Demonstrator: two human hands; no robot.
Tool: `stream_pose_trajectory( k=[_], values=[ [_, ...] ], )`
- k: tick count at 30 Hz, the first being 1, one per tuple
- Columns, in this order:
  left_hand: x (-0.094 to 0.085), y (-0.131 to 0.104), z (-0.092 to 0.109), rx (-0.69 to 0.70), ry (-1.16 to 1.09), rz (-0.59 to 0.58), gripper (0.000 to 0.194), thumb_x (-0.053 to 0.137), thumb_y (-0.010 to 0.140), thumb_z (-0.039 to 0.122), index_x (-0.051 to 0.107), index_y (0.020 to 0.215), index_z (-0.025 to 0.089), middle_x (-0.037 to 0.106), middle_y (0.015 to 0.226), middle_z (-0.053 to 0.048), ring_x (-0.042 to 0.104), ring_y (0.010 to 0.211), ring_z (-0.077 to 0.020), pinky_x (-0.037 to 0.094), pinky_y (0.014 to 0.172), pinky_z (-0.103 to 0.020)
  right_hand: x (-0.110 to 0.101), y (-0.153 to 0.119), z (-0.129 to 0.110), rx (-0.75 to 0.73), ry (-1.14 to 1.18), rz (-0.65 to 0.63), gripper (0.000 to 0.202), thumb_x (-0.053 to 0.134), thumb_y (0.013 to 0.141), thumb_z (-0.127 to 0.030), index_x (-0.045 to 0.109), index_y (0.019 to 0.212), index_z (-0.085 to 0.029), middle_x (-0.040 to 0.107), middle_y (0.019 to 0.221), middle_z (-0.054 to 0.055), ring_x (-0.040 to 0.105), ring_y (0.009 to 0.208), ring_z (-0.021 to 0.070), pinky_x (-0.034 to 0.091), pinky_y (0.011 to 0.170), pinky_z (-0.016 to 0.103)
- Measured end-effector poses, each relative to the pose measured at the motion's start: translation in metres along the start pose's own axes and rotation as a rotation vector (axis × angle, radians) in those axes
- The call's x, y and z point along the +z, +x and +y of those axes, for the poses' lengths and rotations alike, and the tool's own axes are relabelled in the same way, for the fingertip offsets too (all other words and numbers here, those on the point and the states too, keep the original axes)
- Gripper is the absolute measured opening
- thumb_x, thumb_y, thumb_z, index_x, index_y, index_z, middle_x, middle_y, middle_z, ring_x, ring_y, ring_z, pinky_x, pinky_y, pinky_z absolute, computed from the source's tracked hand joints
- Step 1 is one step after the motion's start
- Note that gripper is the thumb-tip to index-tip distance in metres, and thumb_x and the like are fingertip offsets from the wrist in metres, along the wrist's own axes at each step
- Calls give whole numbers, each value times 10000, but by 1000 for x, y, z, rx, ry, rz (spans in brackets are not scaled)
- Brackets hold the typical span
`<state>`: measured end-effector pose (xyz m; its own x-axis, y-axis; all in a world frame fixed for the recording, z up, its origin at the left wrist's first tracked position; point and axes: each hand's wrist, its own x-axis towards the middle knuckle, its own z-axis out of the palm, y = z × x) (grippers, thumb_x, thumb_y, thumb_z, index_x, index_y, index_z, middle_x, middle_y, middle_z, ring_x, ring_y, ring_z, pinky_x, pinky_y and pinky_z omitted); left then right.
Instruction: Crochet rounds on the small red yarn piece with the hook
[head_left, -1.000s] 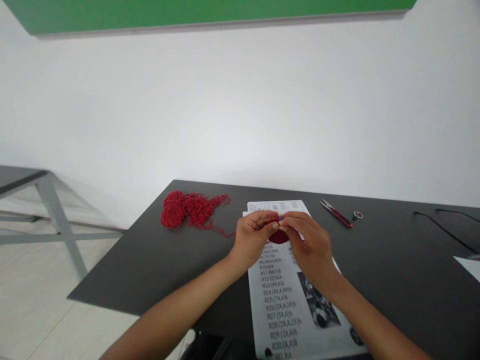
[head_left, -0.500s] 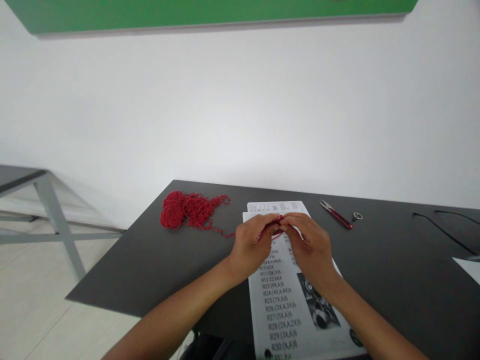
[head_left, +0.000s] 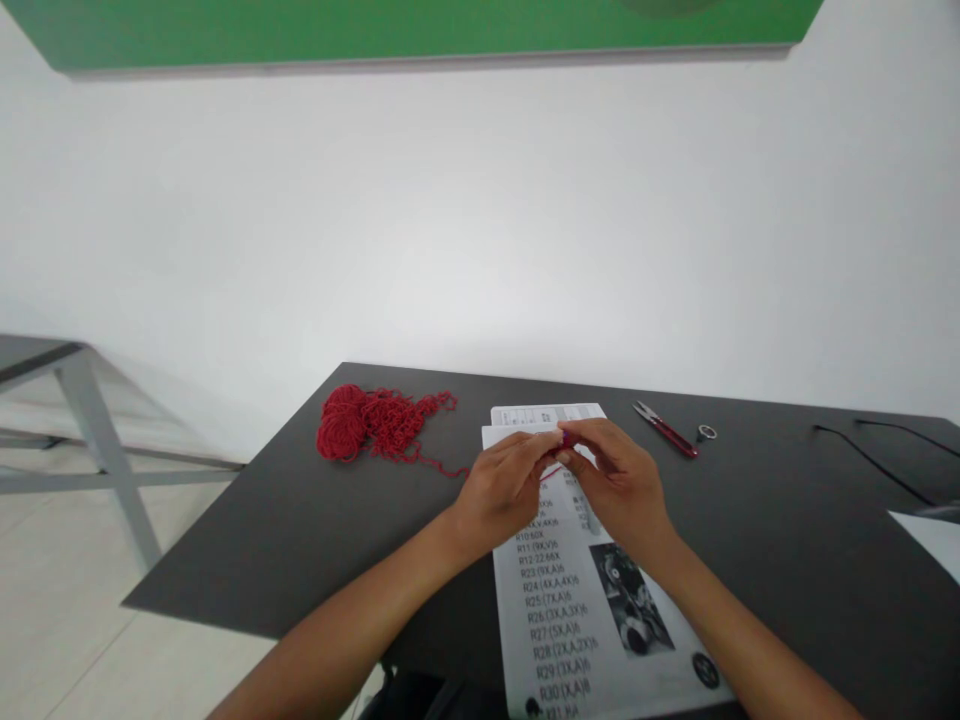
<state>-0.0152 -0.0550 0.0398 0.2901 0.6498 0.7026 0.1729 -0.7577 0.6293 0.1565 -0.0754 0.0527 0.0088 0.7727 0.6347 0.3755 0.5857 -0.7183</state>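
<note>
Above the printed sheet, my left hand (head_left: 504, 482) and my right hand (head_left: 616, 480) meet at the fingertips. Both are closed in a pinch around a small piece of red yarn work (head_left: 568, 440), mostly covered by the fingers. A purplish spot shows at my right fingertips; whether a hook is in there I cannot tell. From my left hand a red strand (head_left: 442, 467) runs back to the ball of red yarn (head_left: 342, 424) and its loose tangle (head_left: 394, 420) at the left. The printed pattern sheet (head_left: 551, 600) has rows of stitch codes and a dark photo.
Right of my hands lie red-handled thread snips (head_left: 675, 437) and a small metal ring (head_left: 706, 432). Farther right are the thin dark arms of a pair of glasses (head_left: 874, 465) and a white paper corner (head_left: 930, 540). The dark table (head_left: 300, 520) meets a white wall behind.
My fingers have shifted slightly around the red yarn work, with the right fingertips turned a little and a purplish spot now showing. The view has moved slightly; the objects on the table stay put.
</note>
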Motion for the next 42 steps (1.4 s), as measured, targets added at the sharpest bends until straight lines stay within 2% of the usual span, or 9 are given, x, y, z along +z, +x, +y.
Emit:
stream_pose_trajectory(
  k=[6,9,14,20,22,26,29,35,42],
  values=[
    [1,2,-4,-65,15,40,329,627,916,141,731,1206,256,797,1040,-92,755,935,-211,602,873,-335,-3,0,2,125,-60,13,32,748,855,-236,725,877,-241,742,854,4,683,799,188,536,752,326],
    [2,2,-3,-95,-48,73,314,674,880,147,755,1162,257,802,993,-81,756,896,-209,604,842,-322,-2,-2,5,164,-80,43,121,767,839,-284,680,780,-225,682,771,-12,634,728,172,498,696,308],
    [6,8,1,-332,-251,141,327,730,824,161,763,1136,253,806,889,-32,752,788,-190,610,795,-305,1,0,7,158,-60,15,196,741,849,-337,633,741,-214,640,743,-6,601,701,167,482,673,301],
    [8,18,-9,-521,-457,307,217,773,712,153,799,924,194,798,859,-43,728,748,-170,589,726,-268,-23,12,26,261,-170,-361,293,477,1013,-407,678,943,-205,661,735,7,631,664,178,492,615,291],
    [7,20,-12,-539,-476,327,194,776,699,158,806,887,193,795,842,-43,715,728,-163,582,715,-268,-34,11,40,260,-373,-433,224,483,997,-268,678,1099,-221,637,695,-8,640,648,191,505,648,312],
    [5,21,-14,-545,-457,315,120,770,724,183,814,835,193,787,818,-46,692,705,-163,565,701,-279,-45,5,62,110,-535,-607,570,479,838,23,676,1261,-303,644,966,47,701,919,212,530,874,368],
    [5,19,-15,-537,-460,312,114,765,746,193,816,848,203,792,855,-52,701,747,-176,563,741,-296,-45,3,66,72,-505,-694,493,529,838,7,731,1149,-319,619,998,38,689,933,203,533,891,364],
    [2,18,-19,-456,-369,288,136,709,800,191,826,865,216,790,878,-52,703,806,-184,545,771,-292,-47,5,66,56,-443,-653,251,677,813,-79,759,913,-294,608,922,9,668,853,195,542,805,328],
    [3,19,-23,-508,-391,366,179,717,797,206,818,945,206,796,947,-61,709,867,-192,552,824,-301,-67,19,60,120,-294,-648,144,573,918,-202,709,905,-247,641,929,20,635,826,189,519,752,328]
  ],
)
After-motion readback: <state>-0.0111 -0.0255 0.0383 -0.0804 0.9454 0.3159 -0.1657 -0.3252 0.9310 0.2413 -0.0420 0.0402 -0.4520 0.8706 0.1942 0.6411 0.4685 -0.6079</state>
